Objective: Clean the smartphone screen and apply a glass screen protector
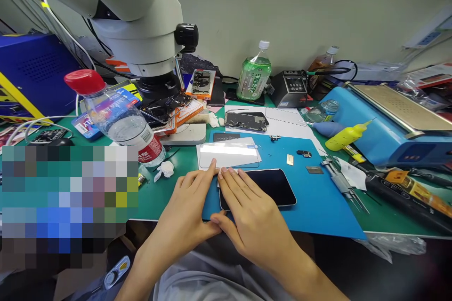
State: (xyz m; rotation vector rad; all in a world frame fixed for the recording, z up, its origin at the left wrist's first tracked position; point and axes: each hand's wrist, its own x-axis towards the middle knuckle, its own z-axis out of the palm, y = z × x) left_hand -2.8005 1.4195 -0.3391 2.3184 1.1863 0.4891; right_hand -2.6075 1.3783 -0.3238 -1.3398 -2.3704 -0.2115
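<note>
A black smartphone [270, 186] lies screen up on the blue work mat [318, 202] near the table's front edge. My right hand [249, 211] rests flat over the phone's left end, fingers pressed on the glass. My left hand [189, 207] sits just left of it, fingers along the phone's left edge, thumb meeting the right thumb below. Behind the phone lies a clear screen protector sheet [228, 154] on the mat.
A microscope [141, 23] looms at upper left, with a red-capped water bottle [118, 120] below it. An opened phone [246, 121], green bottle [254, 73], yellow squeeze bottle [344, 136], tweezers [344, 186], small parts and a blue heating machine [388, 122] surround the mat.
</note>
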